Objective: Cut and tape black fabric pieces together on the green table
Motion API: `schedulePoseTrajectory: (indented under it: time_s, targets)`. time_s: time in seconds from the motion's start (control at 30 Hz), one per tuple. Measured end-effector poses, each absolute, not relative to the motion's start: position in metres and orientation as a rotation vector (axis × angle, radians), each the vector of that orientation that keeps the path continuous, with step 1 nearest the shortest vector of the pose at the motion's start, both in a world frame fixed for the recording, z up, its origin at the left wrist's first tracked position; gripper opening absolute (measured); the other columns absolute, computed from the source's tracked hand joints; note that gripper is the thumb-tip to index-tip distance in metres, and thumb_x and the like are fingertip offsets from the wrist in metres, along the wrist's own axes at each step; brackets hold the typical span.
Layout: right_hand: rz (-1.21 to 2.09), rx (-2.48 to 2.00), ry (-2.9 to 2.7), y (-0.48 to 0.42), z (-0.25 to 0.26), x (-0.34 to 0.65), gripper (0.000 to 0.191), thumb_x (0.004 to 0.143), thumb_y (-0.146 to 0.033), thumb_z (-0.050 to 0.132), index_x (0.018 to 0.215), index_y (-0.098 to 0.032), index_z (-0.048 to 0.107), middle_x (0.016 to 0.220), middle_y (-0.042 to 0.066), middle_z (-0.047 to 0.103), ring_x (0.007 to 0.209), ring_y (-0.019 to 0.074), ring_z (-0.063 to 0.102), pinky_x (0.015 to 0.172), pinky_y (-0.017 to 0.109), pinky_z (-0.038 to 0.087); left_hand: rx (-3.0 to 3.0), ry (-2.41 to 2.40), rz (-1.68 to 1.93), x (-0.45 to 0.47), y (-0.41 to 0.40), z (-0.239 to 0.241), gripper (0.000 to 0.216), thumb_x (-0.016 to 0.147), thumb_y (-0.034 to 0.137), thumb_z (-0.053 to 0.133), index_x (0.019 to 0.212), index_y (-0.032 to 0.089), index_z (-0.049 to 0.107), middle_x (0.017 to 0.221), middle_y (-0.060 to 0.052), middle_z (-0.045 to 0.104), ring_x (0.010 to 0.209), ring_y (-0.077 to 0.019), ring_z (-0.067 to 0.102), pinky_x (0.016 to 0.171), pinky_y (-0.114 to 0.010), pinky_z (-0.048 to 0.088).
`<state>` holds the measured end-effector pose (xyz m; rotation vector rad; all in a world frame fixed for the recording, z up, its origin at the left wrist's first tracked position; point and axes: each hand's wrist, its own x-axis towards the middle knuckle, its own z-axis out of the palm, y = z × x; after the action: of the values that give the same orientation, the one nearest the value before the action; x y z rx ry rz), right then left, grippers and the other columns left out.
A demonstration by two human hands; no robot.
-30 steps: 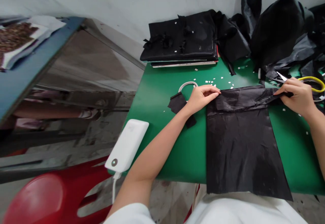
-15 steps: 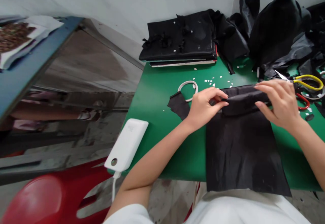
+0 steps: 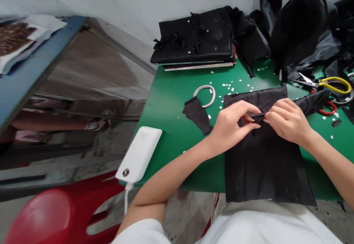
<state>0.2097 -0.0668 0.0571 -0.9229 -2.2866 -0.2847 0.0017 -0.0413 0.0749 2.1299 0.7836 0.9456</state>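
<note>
A large sheet of black fabric [image 3: 267, 170] lies on the green table and reaches past its front edge toward my body. Over it, my left hand [image 3: 233, 126] pinches the end of a folded black fabric strip [image 3: 313, 102] between thumb and fingers. Close beside it, my right hand [image 3: 289, 122] has its fingers closed on the same strip, which trails out to the right behind that hand. The fingertips partly hide the gripped end. A small black fabric scrap [image 3: 197, 115] lies left of my left hand, against a white ring [image 3: 204, 96].
Yellow-handled scissors [image 3: 333, 83] and red-handled ones [image 3: 329, 109] lie at the right. Folded black cloth [image 3: 193, 37] and a crumpled black heap [image 3: 295, 23] stand at the back. A white power bank [image 3: 139, 153] sits at the left edge, above a red stool [image 3: 44, 214].
The strip's raised part has come toward me and swung out to the right. My right hand has moved left and closed on it beside my left hand, which has shifted slightly right and nearer.
</note>
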Motion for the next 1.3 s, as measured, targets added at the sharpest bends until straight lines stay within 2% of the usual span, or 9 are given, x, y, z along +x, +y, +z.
schedulePoseTrajectory:
  time_s: [0.17,0.3,0.6,0.73,0.83,0.93,1.03,1.17,1.3]
  targets:
    - [-0.272,-0.896,-2.328,-0.068,0.058,0.208,0.028,0.099,-0.014,0.047,0.074,-0.019,0.057,0.06,0.002,0.056,0.061,0.0172,0.045,0.06,0.031,0.039,2.292,0.66,0.776,0.004,-0.04,0.07,0.018,0.09,0.03,0.068,0.097,0.014,0.063,0.089,-0.004,0.072,0.082,-0.0136,0.068,0.077,-0.023,0.055]
    - [-0.242,-0.903,-2.326,-0.068,0.058,0.208,0.033,0.101,-0.017,0.044,0.07,-0.02,0.055,0.058,0.001,0.055,0.059,0.0165,0.045,0.058,0.031,0.037,2.454,0.647,0.927,0.006,-0.042,0.062,0.025,0.101,0.027,0.048,0.084,0.015,0.063,0.072,-0.001,0.069,0.066,-0.011,0.065,0.067,-0.021,0.051]
    - [-0.208,-1.194,-2.337,-0.063,0.059,0.252,0.044,0.097,-0.053,0.051,0.07,-0.021,0.064,0.053,0.001,0.061,0.052,0.0152,0.056,0.056,0.028,0.039,2.557,0.823,1.091,-0.006,-0.028,0.07,0.024,0.1,0.029,0.052,0.082,0.018,0.063,0.071,0.002,0.071,0.06,-0.0079,0.064,0.061,-0.018,0.047]
    - [-0.006,-1.434,-2.371,-0.06,0.058,0.273,0.056,0.093,-0.069,0.044,0.077,-0.023,0.07,0.049,0.001,0.058,0.046,0.0165,0.053,0.052,0.029,0.035,2.477,0.942,1.014,-0.013,-0.016,0.071,0.031,0.1,0.035,0.05,0.079,0.019,0.065,0.065,0.002,0.067,0.056,-0.0085,0.06,0.058,-0.019,0.045]
    - [0.25,-1.515,-2.39,-0.058,0.06,0.283,0.057,0.086,-0.076,0.05,0.089,-0.023,0.072,0.052,0.001,0.06,0.046,0.0167,0.053,0.051,0.029,0.034,2.372,1.006,0.975,-0.016,-0.008,0.07,0.028,0.098,0.034,0.053,0.077,0.019,0.065,0.059,0.003,0.06,0.053,-0.0087,0.054,0.056,-0.021,0.042]
    - [0.659,-1.625,-2.386,-0.057,0.066,0.292,0.053,0.076,-0.072,0.068,0.098,-0.024,0.07,0.064,0.002,0.067,0.056,0.0192,0.061,0.054,0.028,0.041,2.26,1.053,0.909,-0.019,0.0,0.072,0.026,0.094,0.033,0.056,0.074,0.019,0.064,0.057,0.004,0.055,0.052,-0.0089,0.047,0.055,-0.023,0.037]
    - [0.937,-1.741,-2.287,-0.056,0.073,0.301,0.047,0.077,-0.06,0.074,0.105,-0.023,0.065,0.08,0.006,0.073,0.076,0.024,0.068,0.063,0.03,0.047,2.136,1.113,0.805,-0.023,0.009,0.071,0.027,0.091,0.033,0.057,0.069,0.018,0.061,0.056,0.004,0.05,0.053,-0.009,0.041,0.055,-0.024,0.033]
    - [1.135,-1.857,-2.189,-0.054,0.074,0.309,0.032,0.087,-0.052,0.065,0.088,-0.021,0.059,0.07,0.006,0.071,0.062,0.0183,0.06,0.055,0.028,0.04,1.949,1.166,0.65,-0.027,0.025,0.056,0.031,0.089,0.037,0.055,0.066,0.017,0.056,0.057,0.004,0.044,0.056,-0.0092,0.037,0.054,-0.023,0.029]
    - [1.276,-1.883,-2.051,-0.051,0.068,0.313,0.042,0.089,-0.06,0.06,0.076,-0.02,0.057,0.069,0.005,0.07,0.058,0.0151,0.054,0.051,0.028,0.035,1.868,1.185,0.529,-0.03,0.037,0.037,0.034,0.088,0.04,0.054,0.064,0.017,0.054,0.057,0.003,0.043,0.056,-0.0091,0.038,0.051,-0.022,0.027]
